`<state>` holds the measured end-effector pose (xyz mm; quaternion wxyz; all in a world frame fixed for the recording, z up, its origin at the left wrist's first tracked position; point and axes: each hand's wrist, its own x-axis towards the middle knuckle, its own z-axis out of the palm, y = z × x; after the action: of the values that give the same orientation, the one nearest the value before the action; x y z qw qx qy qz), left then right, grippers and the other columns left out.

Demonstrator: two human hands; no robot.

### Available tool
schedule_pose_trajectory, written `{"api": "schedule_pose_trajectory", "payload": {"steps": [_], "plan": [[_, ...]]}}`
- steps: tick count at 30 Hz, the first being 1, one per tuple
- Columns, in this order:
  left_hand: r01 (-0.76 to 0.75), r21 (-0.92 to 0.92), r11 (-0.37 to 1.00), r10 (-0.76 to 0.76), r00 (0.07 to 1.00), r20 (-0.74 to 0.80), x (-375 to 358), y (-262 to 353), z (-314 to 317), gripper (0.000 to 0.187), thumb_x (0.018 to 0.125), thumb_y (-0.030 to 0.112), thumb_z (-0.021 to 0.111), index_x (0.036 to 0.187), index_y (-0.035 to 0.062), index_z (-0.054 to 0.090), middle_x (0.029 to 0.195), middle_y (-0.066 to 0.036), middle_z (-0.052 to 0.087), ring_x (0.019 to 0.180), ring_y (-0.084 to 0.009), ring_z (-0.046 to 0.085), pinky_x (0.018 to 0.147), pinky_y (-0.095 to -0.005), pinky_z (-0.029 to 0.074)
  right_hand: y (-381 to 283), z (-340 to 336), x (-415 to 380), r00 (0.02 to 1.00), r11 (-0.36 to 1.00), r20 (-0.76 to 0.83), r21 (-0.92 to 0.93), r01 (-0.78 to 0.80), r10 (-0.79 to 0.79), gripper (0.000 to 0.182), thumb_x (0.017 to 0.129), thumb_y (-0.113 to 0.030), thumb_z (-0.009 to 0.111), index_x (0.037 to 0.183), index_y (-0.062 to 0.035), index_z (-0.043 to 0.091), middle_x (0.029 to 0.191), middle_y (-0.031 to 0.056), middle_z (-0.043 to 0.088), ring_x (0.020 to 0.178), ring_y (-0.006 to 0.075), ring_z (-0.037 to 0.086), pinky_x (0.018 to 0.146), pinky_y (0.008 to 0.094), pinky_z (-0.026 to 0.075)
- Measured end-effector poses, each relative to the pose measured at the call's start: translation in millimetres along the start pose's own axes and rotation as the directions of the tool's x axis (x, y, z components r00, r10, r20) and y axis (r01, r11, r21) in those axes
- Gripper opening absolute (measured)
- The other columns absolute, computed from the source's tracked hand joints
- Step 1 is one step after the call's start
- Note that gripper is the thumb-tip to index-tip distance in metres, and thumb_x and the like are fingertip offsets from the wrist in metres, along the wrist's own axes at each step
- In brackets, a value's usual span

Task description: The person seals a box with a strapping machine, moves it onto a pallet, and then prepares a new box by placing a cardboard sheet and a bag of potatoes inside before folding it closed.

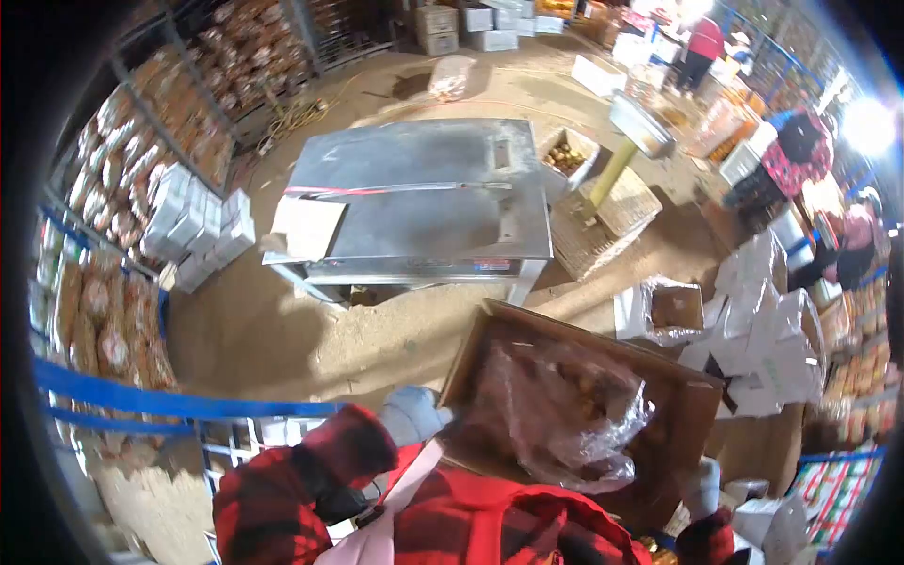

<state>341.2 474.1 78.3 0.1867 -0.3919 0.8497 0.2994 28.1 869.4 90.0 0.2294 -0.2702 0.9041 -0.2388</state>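
Observation:
In front of my body is a large open cardboard box [460,363], tilted in the view. A clear plastic bag [556,414] lies crumpled inside it, with brownish contents showing dimly through. My left hand [411,414], in a light grey glove, grips the box's left side near the corner. At the right side of the same box is my right hand [702,488], also gloved, closed against its edge; part of its fingers is hidden by the cardboard.
A metal table [405,221] stands ahead, with a cardboard sheet [309,229] on it. Right of it are a scale [640,125] and a box of round brown items [568,155]. White boxes [758,339] pile up at right. A blue rail [188,403] crosses the left. Several people work at far right.

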Motion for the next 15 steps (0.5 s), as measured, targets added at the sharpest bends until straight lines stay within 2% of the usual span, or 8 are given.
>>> {"api": "schedule_pose_trajectory", "payload": {"steps": [1, 2, 3, 6, 8, 11, 12, 15], "plan": [[0.076, -0.030, 0.997, -0.078, 0.996, -0.048, -9.9, -12.4, 3.6, 0.050, 0.072, 0.047, 0.053, 0.071, -0.0009, 0.064, 0.072, -0.023, 0.061, 0.071, -0.0373, 0.060, 0.069, -0.0440, 0.047, -24.3, 6.2, 22.0, 0.995, 0.995, -0.079, 0.069, 0.065, -0.060, 0.025, 0.071, -0.026, 0.066, 0.072, -0.0009, 0.064, 0.055, 0.0086, 0.058, 0.049, 0.0184, 0.055, 0.048, 0.0335, 0.043], [0.120, -0.090, 0.989, -0.128, 0.988, -0.088, -17.8, -25.8, 10.5, 0.047, 0.072, 0.046, 0.054, 0.070, 0.0000, 0.064, 0.073, -0.023, 0.061, 0.071, -0.0374, 0.060, 0.068, -0.0439, 0.047, -23.5, 4.5, 50.5, 0.968, 0.933, -0.011, -0.271, 0.239, -0.251, 0.008, 0.072, -0.010, 0.062, 0.069, -0.0023, 0.063, 0.055, 0.0042, 0.058, 0.050, 0.0083, 0.050, 0.044, 0.0279, 0.041], [0.155, -0.076, 0.985, -0.160, 0.985, -0.070, -24.1, -34.9, 12.8, 0.045, 0.072, 0.044, 0.055, 0.073, 0.0010, 0.065, 0.073, -0.023, 0.061, 0.071, -0.0372, 0.060, 0.068, -0.0440, 0.048, -58.8, 2.0, 69.3, 0.954, 0.910, 0.040, -0.291, 0.296, -0.298, 0.024, 0.072, -0.026, 0.063, 0.075, -0.0019, 0.064, 0.063, 0.0195, 0.058, 0.060, 0.0355, 0.059, 0.051, 0.0387, 0.045], [0.173, -0.123, 0.977, -0.188, 0.975, -0.116, -43.2, -61.3, 14.7, 0.042, 0.076, 0.041, 0.054, 0.080, 0.0007, 0.065, 0.075, -0.022, 0.062, 0.074, -0.0359, 0.061, 0.068, -0.0435, 0.048, -129.7, 15.2, 127.3, 0.917, 0.855, 0.124, -0.330, 0.399, -0.380, 0.024, 0.070, -0.027, 0.062, 0.076, -0.0044, 0.065, 0.064, 0.0187, 0.059, 0.062, 0.0357, 0.059, 0.054, 0.0402, 0.045], [0.298, -0.369, 0.880, -0.386, 0.903, -0.190, -36.6, -85.8, 32.0, 0.042, 0.078, 0.040, 0.052, 0.082, 0.0005, 0.064, 0.077, -0.021, 0.063, 0.076, -0.0342, 0.061, 0.068, -0.0426, 0.048, -170.0, 26.1, 162.3, 0.864, 0.803, 0.156, -0.319, 0.503, -0.480, 0.022, 0.070, -0.025, 0.062, 0.076, -0.0039, 0.064, 0.065, 0.0179, 0.059, 0.062, 0.0338, 0.059, 0.055, 0.0397, 0.046], [0.396, -0.508, 0.765, -0.509, 0.855, -0.099, -45.6, -89.1, -0.9, 0.042, 0.079, 0.040, 0.051, 0.083, 0.0007, 0.064, 0.076, -0.020, 0.063, 0.077, -0.0328, 0.062, 0.067, -0.0411, 0.048, -221.0, 44.8, 198.7, 0.790, 0.715, 0.236, -0.338, 0.613, -0.566, 0.021, 0.070, -0.024, 0.061, 0.075, -0.0028, 0.064, 0.066, 0.0175, 0.060, 0.062, 0.0320, 0.059, 0.056, 0.0396, 0.046], [0.332, -0.564, 0.756, -0.512, 0.836, -0.196, -43.4, -102.5, 8.7, 0.040, 0.079, 0.039, 0.053, 0.084, 0.0017, 0.064, 0.072, -0.019, 0.063, 0.074, -0.0324, 0.063, 0.065, -0.0398, 0.048, -239.0, 50.1, 209.7, 0.776, 0.705, 0.254, -0.326, 0.630, -0.577, 0.025, 0.071, -0.028, 0.061, 0.074, -0.0036, 0.064, 0.066, 0.0183, 0.060, 0.064, 0.0337, 0.059, 0.058, 0.0410, 0.046], [0.230, -0.760, 0.608, -0.551, 0.811, -0.195, -37.8, -127.5, 18.0, 0.037, 0.080, 0.037, 0.053, 0.082, 0.0015, 0.064, 0.069, -0.018, 0.062, 0.071, -0.0330, 0.063, 0.064, -0.0391, 0.048, -295.8, 64.8, 236.6, 0.795, 0.690, 0.305, -0.396, 0.606, -0.524, 0.031, 0.070, -0.034, 0.060, 0.073, -0.0039, 0.064, 0.067, 0.0194, 0.060, 0.067, 0.0354, 0.060, 0.061, 0.0435, 0.046]]}}
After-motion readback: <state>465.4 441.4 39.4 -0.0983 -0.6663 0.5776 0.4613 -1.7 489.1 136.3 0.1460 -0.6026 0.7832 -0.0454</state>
